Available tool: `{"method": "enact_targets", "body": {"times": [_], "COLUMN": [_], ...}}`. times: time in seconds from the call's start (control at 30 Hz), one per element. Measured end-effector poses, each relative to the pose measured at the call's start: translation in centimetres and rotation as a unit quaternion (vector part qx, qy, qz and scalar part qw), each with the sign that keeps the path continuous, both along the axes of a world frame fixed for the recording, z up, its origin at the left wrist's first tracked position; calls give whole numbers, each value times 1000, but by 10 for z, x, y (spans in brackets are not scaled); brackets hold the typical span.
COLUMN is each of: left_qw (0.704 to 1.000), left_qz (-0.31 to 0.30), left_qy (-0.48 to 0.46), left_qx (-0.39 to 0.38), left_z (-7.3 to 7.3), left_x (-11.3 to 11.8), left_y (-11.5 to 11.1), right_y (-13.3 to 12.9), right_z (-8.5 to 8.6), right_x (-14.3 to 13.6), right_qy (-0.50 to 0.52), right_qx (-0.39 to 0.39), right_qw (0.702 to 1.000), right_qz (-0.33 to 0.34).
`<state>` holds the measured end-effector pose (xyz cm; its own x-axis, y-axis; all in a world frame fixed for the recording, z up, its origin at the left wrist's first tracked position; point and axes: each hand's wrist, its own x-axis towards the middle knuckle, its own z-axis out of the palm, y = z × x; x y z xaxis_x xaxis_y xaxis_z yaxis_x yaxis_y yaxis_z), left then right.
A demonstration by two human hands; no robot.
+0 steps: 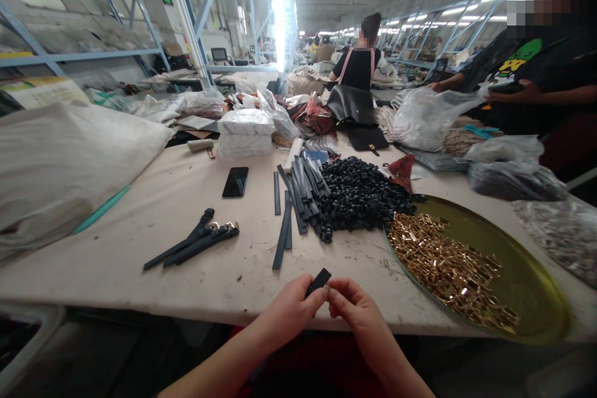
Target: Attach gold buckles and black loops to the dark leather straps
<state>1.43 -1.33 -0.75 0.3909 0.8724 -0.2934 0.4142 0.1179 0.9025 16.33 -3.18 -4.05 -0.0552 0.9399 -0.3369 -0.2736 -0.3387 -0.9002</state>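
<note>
My left hand [295, 305] is closed around a short black strap [319, 281], whose end sticks up past the fingers. Right beside it, my right hand [349, 300] pinches with thumb and forefinger at the strap's edge; whatever sits between those fingertips is hidden. Beyond the hands lie loose flat black straps [301, 189] in a stack. A heap of small black loops [361, 193] adjoins them. Gold metal buckles [448, 267] fill part of a round brass-coloured tray [522, 273] to the right. Several straps with gold buckles fitted [200, 242] lie at the left.
A phone [236, 182] lies on the table [196, 180]. White wrapped packs [245, 134], a black leather piece [353, 109] and plastic bags [429, 115] line the back. A large pale cloth bundle [69, 161] covers the left side. Another person [532, 74] stands at the far right.
</note>
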Motion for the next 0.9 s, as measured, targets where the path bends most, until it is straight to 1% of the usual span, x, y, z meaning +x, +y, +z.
{"method": "enact_targets", "body": {"times": [0.1, 0.13, 0.2, 0.27, 0.33, 0.4, 0.5, 0.53, 0.57, 0.7, 0.8, 0.9], "left_qw": [999, 998, 994, 989, 986, 984, 988, 991, 994, 999, 996, 988], "left_qz": [-12, -25, -54, -70, -77, -80, -77, -70, -61, -29, -10, 3], "left_qy": [43, 58, 85, 109, 129, 136, 121, 110, 93, -2, -39, -64], "left_qx": [6, 15, 41, 64, 78, 80, 50, 37, 24, -32, -74, -139], "left_z": [2, 2, 1, 0, -1, -2, 0, 2, 3, 8, 8, 4], "left_x": [-5, -6, -6, -3, 0, 2, 1, 1, 0, -2, -2, 0], "left_y": [-5, -6, -10, -12, -14, -15, -17, -17, -18, -18, -17, -17], "right_y": [-3, -5, -9, -14, -17, -17, -16, -16, -16, -23, -27, -27], "right_z": [-2, -3, -3, -3, -4, -4, -4, -4, -5, -8, -6, -1], "right_x": [-3, -5, -11, -16, -18, -18, -15, -15, -15, -21, -24, -24], "right_qy": [96, 128, 167, 170, 146, 119, 110, 109, 103, 57, 36, 76], "right_qx": [-69, -86, -107, -108, -88, -66, -59, -59, -55, -24, -16, -37], "right_qw": [989, 983, 976, 976, 983, 987, 983, 982, 984, 997, 998, 996], "right_qz": [-85, -97, -93, -80, -73, -85, -136, -142, -135, -54, -49, -39]}}
